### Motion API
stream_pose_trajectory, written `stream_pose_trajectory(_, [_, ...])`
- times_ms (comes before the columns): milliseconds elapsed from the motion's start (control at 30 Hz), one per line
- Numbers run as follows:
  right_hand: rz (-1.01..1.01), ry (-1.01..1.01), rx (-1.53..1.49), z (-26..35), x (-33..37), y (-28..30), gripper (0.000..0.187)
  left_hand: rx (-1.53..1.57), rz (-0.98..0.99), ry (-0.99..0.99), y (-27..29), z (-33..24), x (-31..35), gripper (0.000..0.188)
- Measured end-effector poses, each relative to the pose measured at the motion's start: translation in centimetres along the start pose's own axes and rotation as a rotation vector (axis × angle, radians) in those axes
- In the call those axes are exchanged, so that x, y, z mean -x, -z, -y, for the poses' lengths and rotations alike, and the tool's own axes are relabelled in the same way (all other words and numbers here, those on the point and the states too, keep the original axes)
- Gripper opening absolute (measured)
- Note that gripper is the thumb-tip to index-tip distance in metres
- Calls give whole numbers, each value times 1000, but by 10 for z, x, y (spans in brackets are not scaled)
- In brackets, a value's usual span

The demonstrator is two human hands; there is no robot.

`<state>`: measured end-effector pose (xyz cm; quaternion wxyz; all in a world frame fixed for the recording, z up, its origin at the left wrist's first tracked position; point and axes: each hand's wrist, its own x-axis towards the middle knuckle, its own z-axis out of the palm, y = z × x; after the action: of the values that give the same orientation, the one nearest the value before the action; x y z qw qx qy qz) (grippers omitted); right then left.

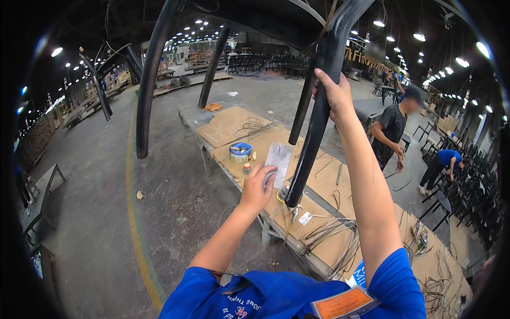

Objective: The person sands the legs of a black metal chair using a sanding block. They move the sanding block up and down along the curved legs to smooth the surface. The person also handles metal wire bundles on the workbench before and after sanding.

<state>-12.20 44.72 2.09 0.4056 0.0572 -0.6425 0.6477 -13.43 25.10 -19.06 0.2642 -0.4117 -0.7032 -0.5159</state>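
A black chair [249, 24] hangs upside-up above me, its legs pointing down. My right hand [334, 94] is wrapped round its thick right leg [317, 133], high up near the joint. Between the thumb and fingers of my left hand [258, 186] is a pale grey rectangular sheet of sandpaper [279, 159], held beside the lower part of that leg. Another chair leg [146, 106] comes down at the left, and a thinner one [215, 66] stands farther back. Part of the leg hides the tools behind its lower end.
Below is a long workbench covered with cardboard [228, 125]. On it are a blue tub of small items [240, 152], a small red-capped bottle [247, 168] and bundles of wire [334, 234]. To the right stands a co-worker [393, 127]; another person [445, 162] bends near stacked black chairs.
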Motion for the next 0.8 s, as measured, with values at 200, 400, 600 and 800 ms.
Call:
stream_pose_trajectory(200, [-43,40,-37,-27,-15,-19,30,331,168,122,-31,22,-16,70])
stream_pose_trajectory(400, [-26,81,-30,-38,-21,-22,31,856,244,369,-41,50,-31,56])
stream_pose_trajectory(600, [-2,121,-50,-43,-25,-30,33,423,116,118,-62,34,-44,52])
stream_pose_trajectory(800, [6,155,-110,-50,-27,-36,35,131,108,-41,-48,27,5,63])
